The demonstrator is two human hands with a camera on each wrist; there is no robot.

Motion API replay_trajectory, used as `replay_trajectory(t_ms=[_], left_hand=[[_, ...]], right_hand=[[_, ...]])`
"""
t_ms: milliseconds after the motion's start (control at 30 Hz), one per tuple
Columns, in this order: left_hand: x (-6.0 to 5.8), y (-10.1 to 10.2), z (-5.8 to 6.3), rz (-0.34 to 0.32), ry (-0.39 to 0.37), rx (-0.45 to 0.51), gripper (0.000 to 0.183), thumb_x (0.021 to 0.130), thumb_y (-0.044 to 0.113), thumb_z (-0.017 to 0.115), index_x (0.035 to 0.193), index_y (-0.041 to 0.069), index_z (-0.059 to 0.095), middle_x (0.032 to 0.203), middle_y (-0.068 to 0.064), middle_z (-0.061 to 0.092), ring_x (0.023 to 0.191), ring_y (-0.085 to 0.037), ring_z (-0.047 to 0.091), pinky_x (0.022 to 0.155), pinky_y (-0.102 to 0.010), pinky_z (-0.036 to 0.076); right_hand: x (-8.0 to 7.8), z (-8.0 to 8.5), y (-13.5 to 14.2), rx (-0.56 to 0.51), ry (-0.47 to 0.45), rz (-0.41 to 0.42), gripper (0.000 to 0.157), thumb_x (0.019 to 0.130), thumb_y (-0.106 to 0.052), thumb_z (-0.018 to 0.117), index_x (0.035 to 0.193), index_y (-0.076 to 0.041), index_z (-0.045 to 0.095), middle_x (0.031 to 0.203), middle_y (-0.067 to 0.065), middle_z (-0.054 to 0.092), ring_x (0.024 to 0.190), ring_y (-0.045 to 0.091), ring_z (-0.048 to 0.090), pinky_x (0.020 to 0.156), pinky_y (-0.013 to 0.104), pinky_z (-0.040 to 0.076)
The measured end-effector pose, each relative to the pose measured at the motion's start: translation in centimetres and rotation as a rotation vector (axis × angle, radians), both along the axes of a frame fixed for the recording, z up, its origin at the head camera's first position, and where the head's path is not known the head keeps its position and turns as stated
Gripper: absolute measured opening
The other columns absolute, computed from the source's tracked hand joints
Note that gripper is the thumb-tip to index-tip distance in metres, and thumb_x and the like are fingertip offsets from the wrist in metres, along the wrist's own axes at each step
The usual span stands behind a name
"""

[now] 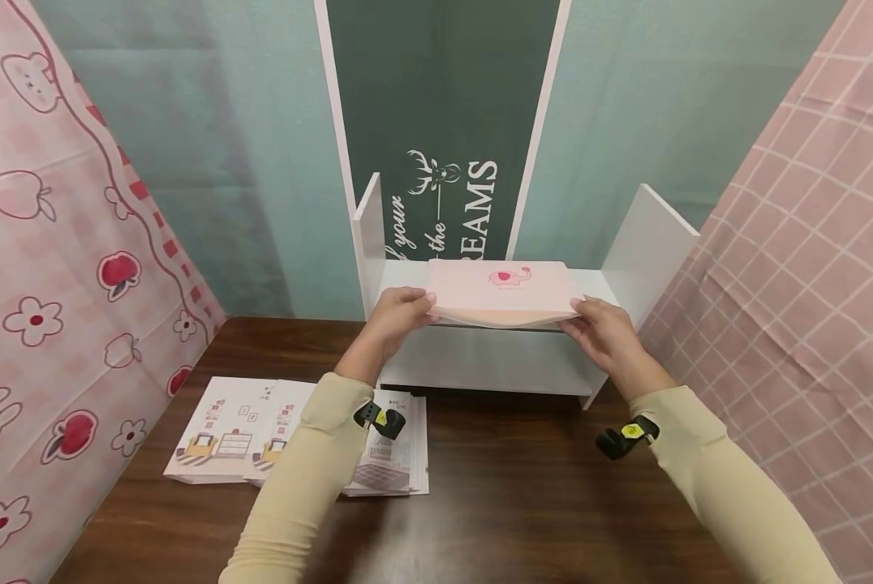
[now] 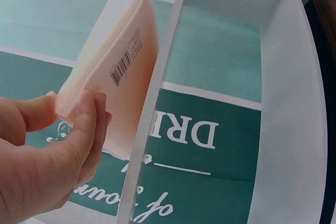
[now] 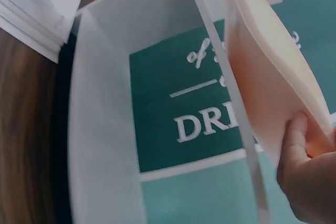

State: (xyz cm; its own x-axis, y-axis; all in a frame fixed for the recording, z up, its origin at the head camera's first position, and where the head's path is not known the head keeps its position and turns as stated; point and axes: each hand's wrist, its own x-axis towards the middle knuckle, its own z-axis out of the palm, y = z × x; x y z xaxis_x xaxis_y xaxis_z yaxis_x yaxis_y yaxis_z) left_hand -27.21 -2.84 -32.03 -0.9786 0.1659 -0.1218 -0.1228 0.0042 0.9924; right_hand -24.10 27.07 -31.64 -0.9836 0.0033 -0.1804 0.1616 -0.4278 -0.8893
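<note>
Head view centres on a pink paper bundle, printed elephant uppermost, above the top board of a white shelf; contact with the board cannot be told. Its near edge sags between the left hand and right hand, thumb and fingers pinching opposite ends. Gaps separate those ends from the upright side panels. Leftward, printed booklets lie on brown tabletop, which extends before the shelf.

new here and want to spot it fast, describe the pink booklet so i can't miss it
Find the white shelf standing on the wooden table. At its upper board, the left hand and right hand hold the pink booklet by its ends. Unlike the white booklets on the table, its cover bears an elephant.
</note>
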Motion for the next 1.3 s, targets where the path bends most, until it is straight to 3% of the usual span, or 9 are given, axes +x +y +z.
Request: replay_trajectory(t_ms=[133, 300, 600, 767, 1000, 1133, 1300], left_hand=[[-0.3, 0.1, 0.0, 0.028, 0.011, -0.066, 0.046, 0.092, 0.014, 0.057, 0.13, -0.009, 0.045, 0.123, -0.02, 0.051, 0.098, -0.024, 0.061, 0.084, -0.029, 0.049], [-0.9, 0.3, -0.1, 0.102, 0.024, -0.123, 0.042, 0.091, 0.014, 0.06, 0.126, -0.008, 0.051, 0.121, -0.019, 0.054, 0.093, -0.024, 0.063, 0.079, -0.027, 0.051], [-1.7, 0.9, -0.6, 0.177, 0.035, -0.175, 0.04, 0.088, 0.014, 0.064, 0.122, -0.005, 0.055, 0.118, -0.017, 0.057, 0.093, -0.022, 0.063, 0.081, -0.03, 0.051], [-2.0, 1.1, -0.9, 0.171, 0.109, -0.338, 0.042, 0.082, 0.014, 0.07, 0.119, -0.003, 0.059, 0.115, -0.016, 0.06, 0.102, -0.024, 0.057, 0.085, -0.036, 0.048], [-2.0, 1.6, -0.9, 0.199, 0.19, -0.496, 0.04, 0.081, 0.015, 0.071, 0.116, -0.001, 0.062, 0.111, -0.015, 0.062, 0.102, -0.026, 0.057, 0.084, -0.037, 0.048], [-1.8, 2.0, -0.5, 0.22, 0.216, -0.534, 0.036, 0.079, 0.012, 0.071, 0.112, 0.0, 0.064, 0.109, -0.014, 0.063, 0.1, -0.026, 0.057, 0.083, -0.036, 0.048], [-1.5, 1.8, -0.2, 0.217, 0.187, -0.529, 0.032, 0.078, 0.012, 0.07, 0.108, 0.002, 0.066, 0.108, -0.012, 0.063, 0.099, -0.025, 0.056, 0.081, -0.036, 0.048]], right_hand=[[-0.7, 0.3, 0.4, 0.259, -0.006, 0.024, 0.061, 0.094, -0.003, 0.047, 0.142, 0.012, 0.012, 0.104, 0.011, 0.046, 0.079, 0.005, 0.06, 0.08, 0.022, 0.05], [-1.9, 0.5, 0.6, 0.595, -0.029, 0.034, 0.058, 0.093, -0.009, 0.053, 0.138, 0.015, 0.024, 0.108, 0.015, 0.044, 0.073, 0.003, 0.056, 0.075, 0.018, 0.05], [-3.6, 0.7, 0.6, 0.965, -0.05, -0.028, 0.052, 0.088, -0.014, 0.062, 0.128, 0.014, 0.043, 0.118, 0.025, 0.049, 0.072, 0.008, 0.056, 0.067, 0.02, 0.051], [-3.8, 0.9, 0.3, 1.098, -0.053, -0.083, 0.049, 0.084, -0.017, 0.066, 0.122, 0.011, 0.052, 0.116, 0.024, 0.052, 0.087, 0.022, 0.052, 0.072, 0.028, 0.045], [-4.1, 0.5, 0.2, 1.248, 0.016, -0.137, 0.047, 0.079, -0.023, 0.072, 0.112, 0.008, 0.058, 0.102, 0.024, 0.058, 0.083, 0.028, 0.055, 0.069, 0.035, 0.047], [-3.8, 0.8, -0.3, 1.331, 0.05, -0.135, 0.037, 0.082, -0.017, 0.067, 0.108, 0.008, 0.059, 0.104, 0.025, 0.058, 0.091, 0.033, 0.053, 0.074, 0.042, 0.046], [-3.4, 0.8, -0.6, 1.353, 0.087, -0.128, 0.032, 0.083, -0.016, 0.065, 0.104, 0.008, 0.06, 0.103, 0.024, 0.058, 0.092, 0.034, 0.051, 0.075, 0.043, 0.044]])
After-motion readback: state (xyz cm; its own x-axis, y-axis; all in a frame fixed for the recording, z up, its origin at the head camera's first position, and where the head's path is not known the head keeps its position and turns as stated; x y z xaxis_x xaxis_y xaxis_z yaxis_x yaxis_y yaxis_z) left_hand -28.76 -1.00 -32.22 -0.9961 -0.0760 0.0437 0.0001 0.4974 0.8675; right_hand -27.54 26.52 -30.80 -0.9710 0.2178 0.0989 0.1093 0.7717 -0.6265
